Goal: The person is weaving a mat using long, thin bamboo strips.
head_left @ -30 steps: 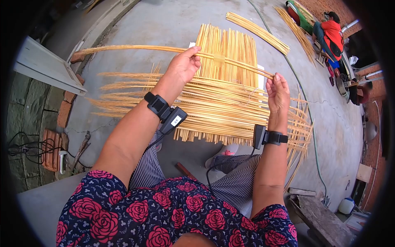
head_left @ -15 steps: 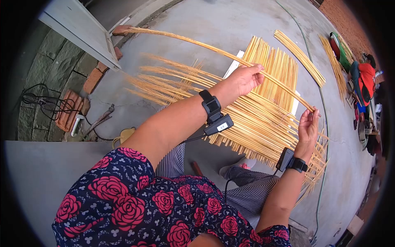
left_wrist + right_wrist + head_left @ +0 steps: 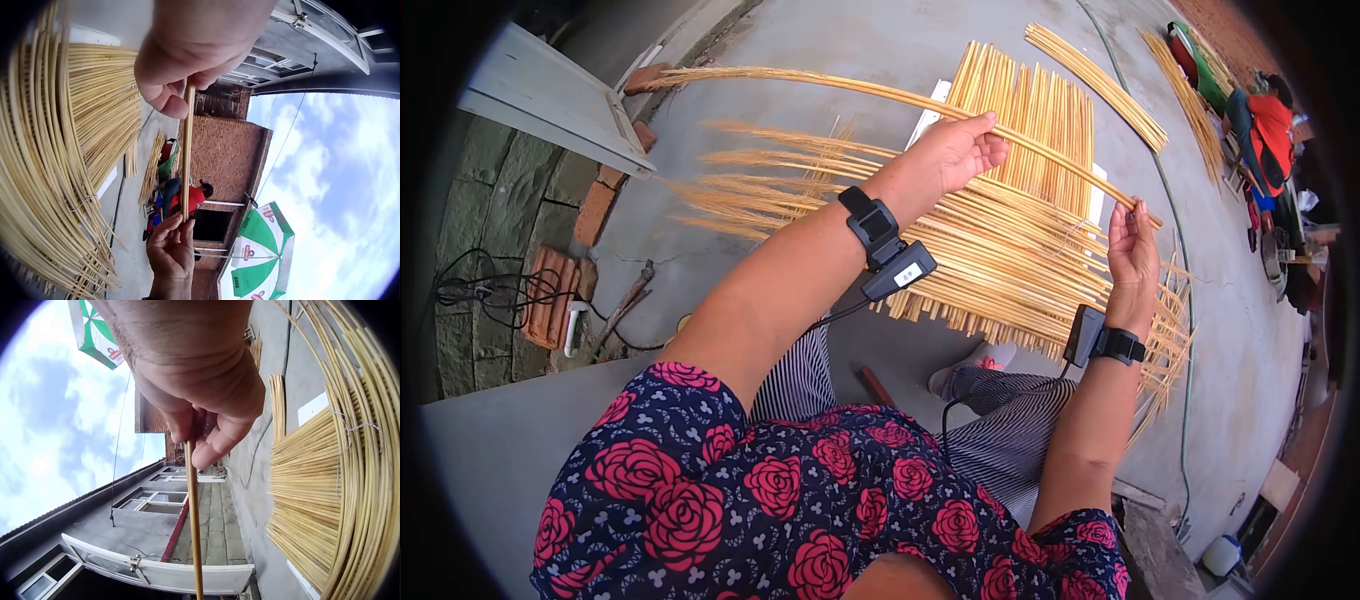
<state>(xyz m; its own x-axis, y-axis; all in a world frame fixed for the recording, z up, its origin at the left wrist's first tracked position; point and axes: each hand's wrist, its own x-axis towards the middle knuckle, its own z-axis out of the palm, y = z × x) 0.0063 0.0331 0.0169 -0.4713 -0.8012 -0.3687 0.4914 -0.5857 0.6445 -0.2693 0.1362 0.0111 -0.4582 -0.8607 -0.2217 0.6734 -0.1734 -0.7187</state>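
A thin bundle of straw-coloured stalks [image 3: 850,85] runs above the mat, its feathery end at the far left. The left hand [image 3: 960,155] pinches it near its middle, and the right hand [image 3: 1134,255] pinches its bare end. In the left wrist view the stalks [image 3: 187,150] stretch between the left hand [image 3: 194,62] and the right hand [image 3: 171,256]. The right wrist view shows the right hand [image 3: 200,394] with thumb and fingers on the stalks [image 3: 193,512]. Below lies a mat of crossed stalks [image 3: 1000,260], one layer lengthwise, one crosswise.
Another bundle of stalks [image 3: 1100,88] lies on the concrete floor behind the mat, near a green hose [image 3: 1187,400]. A person in red [image 3: 1270,140] sits at the far right. Bricks [image 3: 595,212], a coiled black cable [image 3: 490,290] and a white door panel [image 3: 560,95] are at the left.
The view has swung, shifting the scene in the frame. The stalks, spread apart a second ago between the hands, now lie close together; both hands still hold them.
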